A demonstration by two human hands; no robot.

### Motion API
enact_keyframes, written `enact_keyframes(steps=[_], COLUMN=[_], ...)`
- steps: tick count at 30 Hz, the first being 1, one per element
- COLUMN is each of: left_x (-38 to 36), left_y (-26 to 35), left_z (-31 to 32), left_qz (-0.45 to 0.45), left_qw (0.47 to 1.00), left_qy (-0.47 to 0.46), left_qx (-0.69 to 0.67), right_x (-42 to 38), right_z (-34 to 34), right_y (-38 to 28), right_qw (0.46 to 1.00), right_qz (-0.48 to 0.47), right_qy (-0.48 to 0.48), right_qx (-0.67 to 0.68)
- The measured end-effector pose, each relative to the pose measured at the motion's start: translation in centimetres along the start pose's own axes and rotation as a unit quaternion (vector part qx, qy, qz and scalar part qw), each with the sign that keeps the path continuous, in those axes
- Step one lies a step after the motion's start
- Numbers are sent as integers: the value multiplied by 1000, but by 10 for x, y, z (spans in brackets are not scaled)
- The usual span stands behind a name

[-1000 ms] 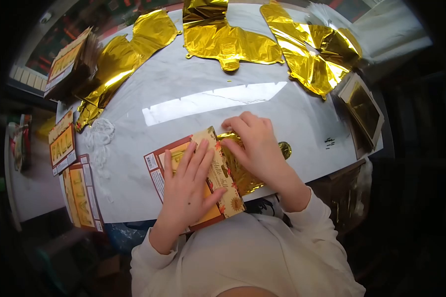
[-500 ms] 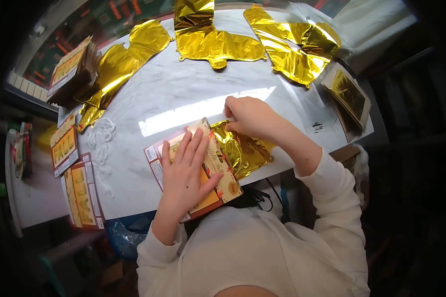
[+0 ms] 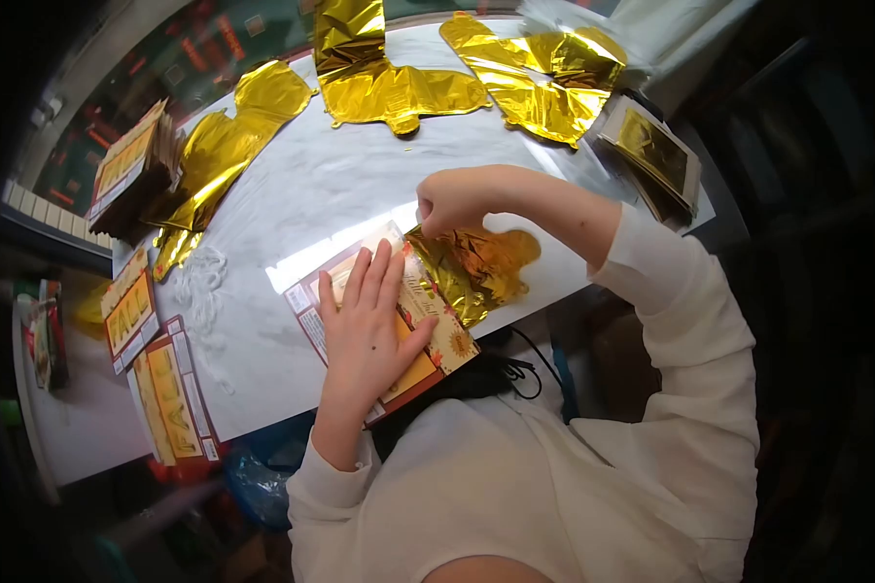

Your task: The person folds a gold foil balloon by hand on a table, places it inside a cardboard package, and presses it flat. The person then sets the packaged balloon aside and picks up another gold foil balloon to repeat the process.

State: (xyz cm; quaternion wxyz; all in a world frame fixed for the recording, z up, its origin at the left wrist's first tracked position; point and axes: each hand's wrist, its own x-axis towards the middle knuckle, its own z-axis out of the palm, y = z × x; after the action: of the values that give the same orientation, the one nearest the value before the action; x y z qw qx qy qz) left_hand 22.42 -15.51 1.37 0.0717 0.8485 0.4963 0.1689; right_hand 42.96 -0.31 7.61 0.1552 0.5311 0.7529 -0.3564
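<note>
**A:** Where the head view looks down on the white table [image 3: 292, 194], what are the two hands on?

**B:** The left hand [image 3: 369, 330] lies flat on a printed card pack [image 3: 436, 330] near the table's near edge; its fingers are spread and straight, pressing the pack down; the thumb points toward the folded gold foil [image 3: 472, 272]. The right hand [image 3: 452, 199] is curled, its fingertips pinched on the upper corner of that foil, just at the top edge of the pack; the foil lies partly tucked against the pack and spills out to its right.

**A:** And what lies around them?

**B:** Along the far edge, three flat gold balloons: one at the left [image 3: 228, 136], one in the middle [image 3: 379, 78], one crumpled at the right [image 3: 544, 78]; all well apart from the hands. A stack of gold-filled packs [image 3: 651, 160] sits at the right corner, beyond the right forearm; a stack of cards [image 3: 131, 170] stands at the left corner; more cards printed FALL [image 3: 131, 311] lie on the left edge, and others [image 3: 170, 398] hang over the near-left corner.

**A:** Anything in the way?

**B:** The left hand covers much of the pack's face, so its print is only partly readable; the right forearm crosses above the bare table beside the foil; a black cable [image 3: 515, 369] shows below the table edge.
</note>
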Motion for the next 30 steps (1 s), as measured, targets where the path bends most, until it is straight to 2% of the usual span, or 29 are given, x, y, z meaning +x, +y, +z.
enact_keyframes(steps=[2, 5, 9, 11, 14, 21, 23, 24, 28, 30], left_x=[-1, -1, -1, -2, -1, -4, -5, -3, -3, -4], left_y=[0, 0, -1, -2, -3, -12, -11, -10, -13, -19], left_z=[1, 1, 2, 3, 4, 4, -12, -15, -14, -9], left_qz=[-4, -5, -3, -1, -9, -36, -6, -14, -22, -10], left_qw=[1000, 1000, 1000, 1000, 1000, 997, 965, 952, 954, 964], left_qy=[6, 9, 10, 6, -11, -6, 35, 68, 78, 69], left_qx=[2, 0, 1, 3, 16, -69, -261, -299, -290, -257], right_x=[4, 2, 2, 5, 19, 15, 18, 19, 17, 14], right_z=[-2, -9, -17, -7, 1, 19, 21, 22, 32, 36], right_y=[-1, -8, -35, -39, -47, -51, -50, -49, -38, -31], right_qw=[998, 997, 994, 994, 981, 964, 959, 953, 955, 933], right_qz=[5, 0, 39, 36, 55, 60, 78, 95, 61, 57], right_qy=[-46, -51, -99, -93, -147, -127, -125, -122, -104, -79], right_qx=[49, 61, 4, 51, 111, 226, 244, 261, 273, 347])
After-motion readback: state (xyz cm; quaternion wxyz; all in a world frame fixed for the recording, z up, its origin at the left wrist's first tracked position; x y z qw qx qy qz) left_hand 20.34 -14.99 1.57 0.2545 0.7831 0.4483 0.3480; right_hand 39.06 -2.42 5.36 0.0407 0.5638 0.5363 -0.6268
